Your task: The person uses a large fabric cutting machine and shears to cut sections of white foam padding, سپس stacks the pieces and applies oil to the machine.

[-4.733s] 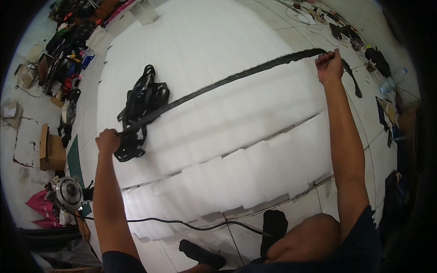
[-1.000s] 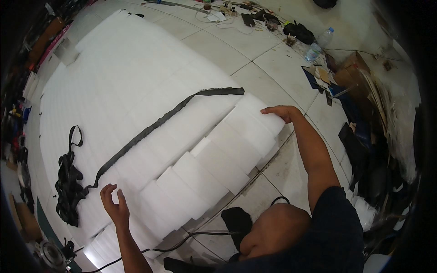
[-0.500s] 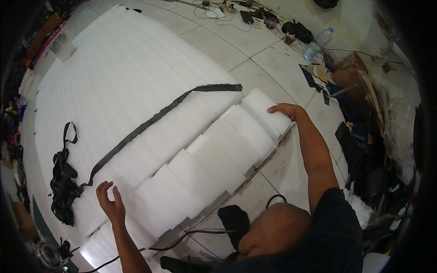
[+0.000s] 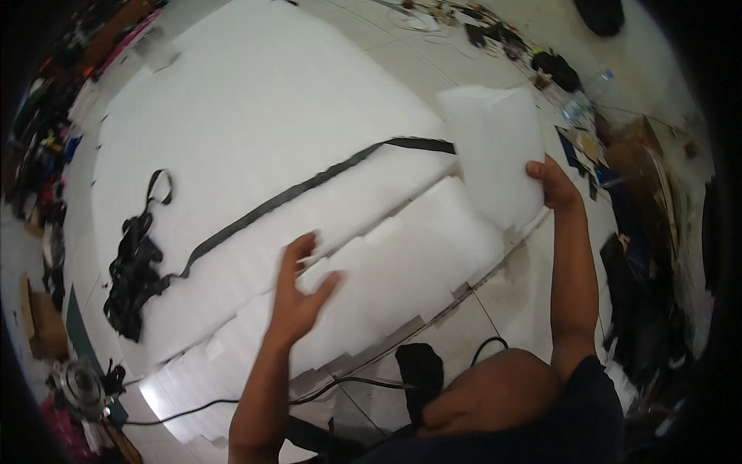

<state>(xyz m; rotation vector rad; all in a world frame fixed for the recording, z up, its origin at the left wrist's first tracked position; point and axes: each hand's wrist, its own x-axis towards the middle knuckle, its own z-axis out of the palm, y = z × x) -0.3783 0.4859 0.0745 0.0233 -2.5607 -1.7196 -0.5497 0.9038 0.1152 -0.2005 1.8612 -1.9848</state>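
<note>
Pale floor tiles [image 4: 506, 309] surround a broad white sheet [image 4: 255, 100], with assorted clutter [image 4: 649, 170] along the walls. A person's right hand [image 4: 559, 185] grips a white piece [image 4: 495, 151] by its right edge, holding it upright near the sheet's right side. The left hand [image 4: 297, 301], empty, thumb and fingers spread wide, hovers above a row of overlapping white pieces [image 4: 402, 267]. Across the sheet runs a black strip [image 4: 294, 203], its left end reaching a tangled black heap [image 4: 133, 271]; its right end meets the raised piece in view. Near the person's foot, a black cable [image 4: 355, 379] crosses the floor.
</note>
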